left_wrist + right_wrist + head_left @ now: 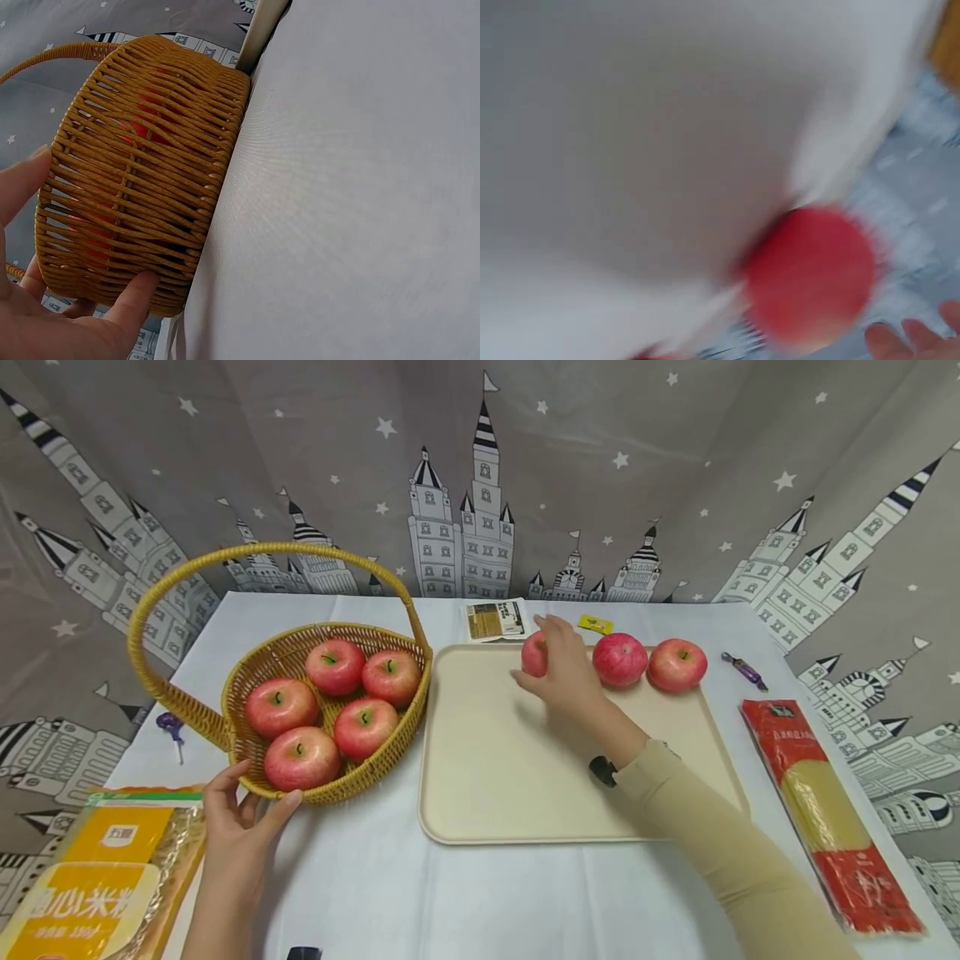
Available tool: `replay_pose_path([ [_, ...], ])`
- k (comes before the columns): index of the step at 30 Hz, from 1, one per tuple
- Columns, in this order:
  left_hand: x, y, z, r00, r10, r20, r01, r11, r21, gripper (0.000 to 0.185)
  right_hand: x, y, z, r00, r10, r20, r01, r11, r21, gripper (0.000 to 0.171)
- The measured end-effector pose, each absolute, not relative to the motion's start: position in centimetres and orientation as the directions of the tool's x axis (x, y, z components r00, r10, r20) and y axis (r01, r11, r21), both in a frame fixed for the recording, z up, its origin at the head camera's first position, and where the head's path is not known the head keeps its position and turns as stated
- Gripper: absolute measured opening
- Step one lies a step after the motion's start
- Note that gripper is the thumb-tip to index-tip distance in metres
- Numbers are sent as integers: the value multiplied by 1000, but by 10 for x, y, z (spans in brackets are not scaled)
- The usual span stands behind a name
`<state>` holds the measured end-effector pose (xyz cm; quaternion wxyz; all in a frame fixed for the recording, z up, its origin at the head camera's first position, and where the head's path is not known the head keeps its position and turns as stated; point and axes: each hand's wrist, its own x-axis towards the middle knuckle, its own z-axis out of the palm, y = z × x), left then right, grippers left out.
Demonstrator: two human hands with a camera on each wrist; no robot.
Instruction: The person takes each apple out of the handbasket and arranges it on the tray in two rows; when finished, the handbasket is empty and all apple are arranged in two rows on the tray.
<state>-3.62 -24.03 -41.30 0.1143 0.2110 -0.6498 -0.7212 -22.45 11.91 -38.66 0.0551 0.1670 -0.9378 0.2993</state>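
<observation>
My right hand (564, 672) was over the far edge of the cream tray (495, 777), its fingers curled around a red apple (534, 653) that sat near the tray's far left corner; in the blurred right wrist view the apple (810, 277) showed only as a red smear with my fingertips (919, 337) beside it. Two more apples (619, 658) lay along the same far edge, toward the right corner. My left hand (243, 822) rested against the near wall of the wicker basket (378, 772), fingers (131, 296) spread and straight against the weave, not gripping. The basket (142, 172) stood at the left of the table, just beside the tray's left edge, holding five apples (335, 666).
</observation>
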Motion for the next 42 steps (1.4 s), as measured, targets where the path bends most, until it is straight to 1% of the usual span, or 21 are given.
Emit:
replay_pose_path([
  [3, -36, -240, -413, -884, -438, -161, -120, -120, 985, 73, -208, 87, -368, -879, -406, 251, -476, 711, -518, 79],
  [5, -36, -240, -413, -885, -436, -163, -121, -121, 985, 72, -197, 64, -357, -834, -496, 243, -544, 666, -511, 75],
  [9, -36, -240, -412, -887, -435, -153, -106, -130, 986, 72, -181, 17, -345, -740, -651, 171, -644, 611, -460, 67],
  [11, -36, -240, -412, -887, -437, -150, -101, -132, 986, 73, -177, -5, -344, -698, -703, 135, -684, 599, -417, 64],
  [14, -36, -239, -414, -883, -443, -154, -107, -130, 986, 73, -174, -33, -348, -665, -744, 63, -715, 611, -339, 64],
  [17, -35, -238, -416, -882, -444, -160, -113, -130, 985, 74, -170, -52, -354, -675, -738, -22, -711, 658, -249, 69],
  [19, -35, -238, -417, -877, -450, -167, -122, -127, 984, 74, -168, -62, -356, -694, -716, -76, -694, 693, -195, 70],
  [21, -34, -238, -418, -876, -452, -168, -125, -124, 984, 74, -167, -69, -357, -713, -694, -99, -677, 719, -160, 65],
  [24, -34, -239, -418, -872, -458, -171, -129, -123, 984, 73, -168, -76, -358, -737, -668, -105, -653, 743, -148, 51],
  [26, -34, -240, -418, -874, -457, -166, -122, -125, 985, 73, -169, -78, -359, -744, -662, -90, -643, 747, -169, 45],
  [28, -33, -241, -417, -876, -455, -160, -112, -132, 985, 72, -171, -78, -359, -746, -662, -73, -641, 744, -191, 46],
  [32, -33, -242, -415, -879, -451, -152, -100, -136, 986, 72, -170, -68, -349, -748, -664, 12, -644, 720, -260, 59],
  [34, -33, -242, -415, -880, -449, -158, -109, -134, 985, 73, -170, -56, -337, -750, -657, 76, -642, 695, -324, 65],
  [35, -33, -242, -414, -880, -446, -163, -116, -130, 985, 73, -170, -48, -330, -758, -644, 105, -633, 687, -357, 67],
  [39, -34, -241, -413, -880, -439, -180, -142, -118, 983, 74, -174, -8, -307, -814, -551, 186, -564, 672, -480, 68],
  [42, -35, -241, -413, -882, -435, -181, -144, -115, 983, 74, -184, 20, -304, -864, -457, 213, -497, 700, -512, 67],
])
